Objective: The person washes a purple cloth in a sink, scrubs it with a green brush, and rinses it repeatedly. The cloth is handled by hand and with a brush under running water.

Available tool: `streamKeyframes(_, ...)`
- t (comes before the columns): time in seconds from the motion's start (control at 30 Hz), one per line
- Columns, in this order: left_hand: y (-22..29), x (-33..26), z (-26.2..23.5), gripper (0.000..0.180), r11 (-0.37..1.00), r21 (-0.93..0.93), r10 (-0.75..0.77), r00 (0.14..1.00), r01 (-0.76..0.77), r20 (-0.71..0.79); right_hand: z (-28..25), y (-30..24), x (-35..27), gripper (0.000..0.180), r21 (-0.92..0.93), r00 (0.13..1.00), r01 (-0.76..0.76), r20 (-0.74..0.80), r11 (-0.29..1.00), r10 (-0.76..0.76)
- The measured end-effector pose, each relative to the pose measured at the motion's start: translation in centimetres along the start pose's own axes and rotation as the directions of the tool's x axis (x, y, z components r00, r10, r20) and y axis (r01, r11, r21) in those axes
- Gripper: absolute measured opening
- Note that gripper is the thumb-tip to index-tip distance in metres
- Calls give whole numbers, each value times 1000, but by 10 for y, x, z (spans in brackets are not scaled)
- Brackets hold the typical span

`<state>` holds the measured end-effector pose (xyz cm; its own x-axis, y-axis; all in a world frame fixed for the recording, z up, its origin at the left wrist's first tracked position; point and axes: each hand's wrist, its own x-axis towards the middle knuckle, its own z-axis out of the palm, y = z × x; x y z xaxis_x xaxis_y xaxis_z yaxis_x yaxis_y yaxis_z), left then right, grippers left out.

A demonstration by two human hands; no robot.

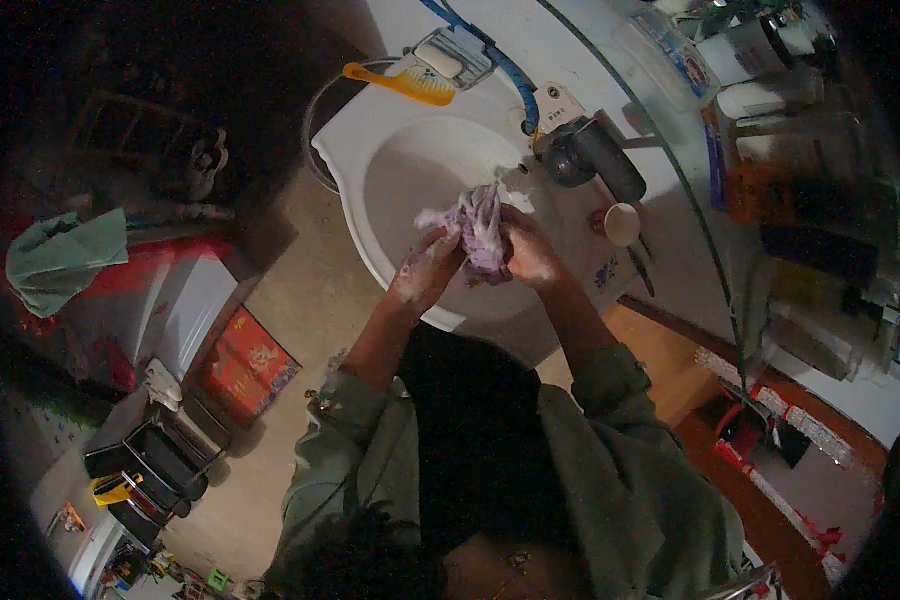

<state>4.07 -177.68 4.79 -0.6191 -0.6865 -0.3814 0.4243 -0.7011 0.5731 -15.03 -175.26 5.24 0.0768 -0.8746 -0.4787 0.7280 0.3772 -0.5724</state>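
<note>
Over a white washbasin (pixel 382 258), I hold a bunched purple cloth (pixel 482 236) covered in white suds. My left hand (pixel 427 270) is closed on the cloth's left side, with foam on its skin. My right hand (pixel 530 250) grips the other side, its fingers partly hidden by the folds. Behind the cloth, on the basin's back rim, sits a dark faucet (pixel 570 158). Part of the basin's bowl is hidden under my hands.
A yellow comb (pixel 402 84) and a soap dish (pixel 462 60) lie on the basin's far-left corner. A paper cup (pixel 622 225) stands right of the faucet. Along the right runs a glass shelf (pixel 705 215) with bottles and boxes. A red box (pixel 245 365) is on the floor at left.
</note>
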Motion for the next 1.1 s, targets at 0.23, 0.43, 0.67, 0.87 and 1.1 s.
streamKeyframes(0.23, -7, 0, -4, 35, 953, -274, 82, 982, -128, -173, 0, 11, -13, 31, -296, 971, 107, -176, 949, -164)
streamKeyframes(0.43, 3, -7, 8, 35, 998, 14, 56, 985, -54, -162, 24, 8, -17, 30, -710, 938, -99, -300, 697, -171)
streamKeyframes(0.67, 27, 1, 10, 45, 958, -220, 153, 977, -184, -147, -12, 13, -33, 37, -964, 867, 132, 0, 231, -498)
streamKeyframes(0.87, 44, 3, -9, 48, 923, -307, 150, 952, -232, -267, -75, 22, -57, 34, -941, 740, 133, -114, 310, -663)
streamKeyframes(1.1, 50, 4, -3, 50, 910, -415, -29, 999, 8, -46, -55, -16, -71, 36, -757, 996, 74, 28, 650, -80)
